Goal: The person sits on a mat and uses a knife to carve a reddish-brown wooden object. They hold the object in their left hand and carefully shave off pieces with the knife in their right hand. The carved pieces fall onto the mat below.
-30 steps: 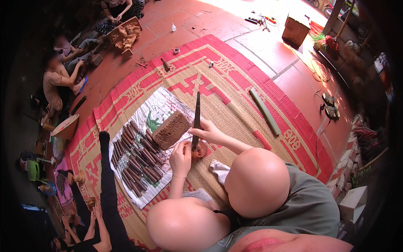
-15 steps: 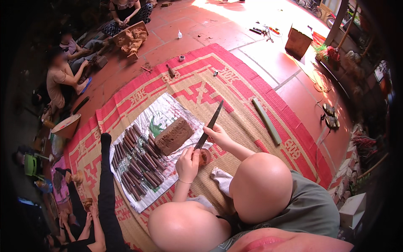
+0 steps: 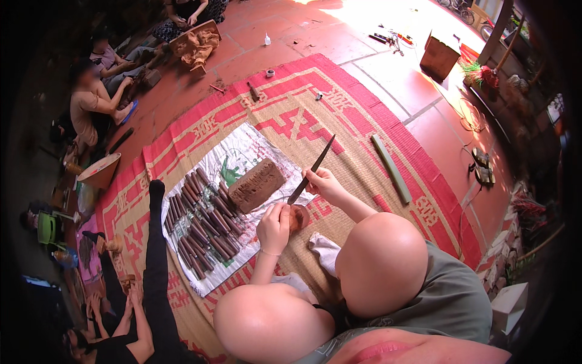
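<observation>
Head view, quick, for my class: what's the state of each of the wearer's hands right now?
Left hand: fingers curled beside the reddish-brown piece; cannot tell what it grips.
Right hand: closed, holding the dark flat tool.

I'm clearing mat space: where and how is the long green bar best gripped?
The green bar is probably best gripped at mid-length, from above, across its narrow width: it is long and slim, lies on the woven mat, and nothing covers it. The right hand is nearer but holds a dark tool.
</observation>
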### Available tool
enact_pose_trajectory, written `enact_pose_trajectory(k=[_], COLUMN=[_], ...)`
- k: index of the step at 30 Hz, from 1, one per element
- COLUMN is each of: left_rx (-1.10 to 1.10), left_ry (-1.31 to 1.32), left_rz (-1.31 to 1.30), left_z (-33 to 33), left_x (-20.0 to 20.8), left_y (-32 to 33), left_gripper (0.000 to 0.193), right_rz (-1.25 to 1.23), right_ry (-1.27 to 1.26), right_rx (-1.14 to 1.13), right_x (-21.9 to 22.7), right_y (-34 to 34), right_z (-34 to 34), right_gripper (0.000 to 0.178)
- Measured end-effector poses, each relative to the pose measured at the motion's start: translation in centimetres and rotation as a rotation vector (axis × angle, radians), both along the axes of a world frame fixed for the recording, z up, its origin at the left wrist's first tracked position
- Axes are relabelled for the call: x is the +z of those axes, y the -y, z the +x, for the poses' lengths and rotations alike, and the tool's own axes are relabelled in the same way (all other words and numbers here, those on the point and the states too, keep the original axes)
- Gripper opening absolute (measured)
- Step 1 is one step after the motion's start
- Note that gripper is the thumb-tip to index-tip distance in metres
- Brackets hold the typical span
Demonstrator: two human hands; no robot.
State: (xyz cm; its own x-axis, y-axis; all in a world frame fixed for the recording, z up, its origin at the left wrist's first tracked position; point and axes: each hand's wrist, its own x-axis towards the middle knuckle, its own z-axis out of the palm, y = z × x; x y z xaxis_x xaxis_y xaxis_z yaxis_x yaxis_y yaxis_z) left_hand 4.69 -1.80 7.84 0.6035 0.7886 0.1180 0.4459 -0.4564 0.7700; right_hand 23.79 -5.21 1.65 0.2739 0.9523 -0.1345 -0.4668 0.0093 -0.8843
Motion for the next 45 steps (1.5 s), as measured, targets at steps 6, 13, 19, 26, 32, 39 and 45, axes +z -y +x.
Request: enact_pose_trajectory(k=[6, 13, 19, 26, 32, 39, 45], left_rx=[0.055, 0.134, 0.249, 0.323, 0.348, 0.427, 0.446], left_ry=[0.071, 0.083, 0.08, 0.091, 0.074, 0.059, -0.026], left_rz=[0.083, 0.065, 0.07, -0.104, -0.219, -0.219, -0.077], left_z=[-1.0, -2.9, -5.3, -8.1, -9.6, -10.4, -8.1], left_x=[-2.5, -3.2, -4.8, -6.1, -7.7, -9.5, -8.2], left_y=[-1.1, -2.2, -3.4, -2.9, -3.0, -3.5, -3.2], left_gripper=[0.025, 0.021, 0.021, 0.033, 0.032, 0.029, 0.024], right_rz=[0.01, -0.113, -0.157, -0.148, -0.138, -0.091, -0.012], right_ry=[-0.072, 0.112, 0.073, 0.047, 0.178, 0.324, 0.241], right_rx=[0.077, 0.149, 0.071, 0.204, 0.143, 0.107, 0.234], right_x=[1.8, 2.8, 1.6, 0.1, -2.8, -2.8, -3.2], right_y=[0.8, 0.5, 0.8, 1.1, 1.3, 1.2, 0.3], right_z=[1.9, -0.6, -2.6, -4.5, -5.6, -7.7, -9.5], right_gripper=[0.036, 0.024, 0.022, 0.028, 0.016, 0.013, 0.013])
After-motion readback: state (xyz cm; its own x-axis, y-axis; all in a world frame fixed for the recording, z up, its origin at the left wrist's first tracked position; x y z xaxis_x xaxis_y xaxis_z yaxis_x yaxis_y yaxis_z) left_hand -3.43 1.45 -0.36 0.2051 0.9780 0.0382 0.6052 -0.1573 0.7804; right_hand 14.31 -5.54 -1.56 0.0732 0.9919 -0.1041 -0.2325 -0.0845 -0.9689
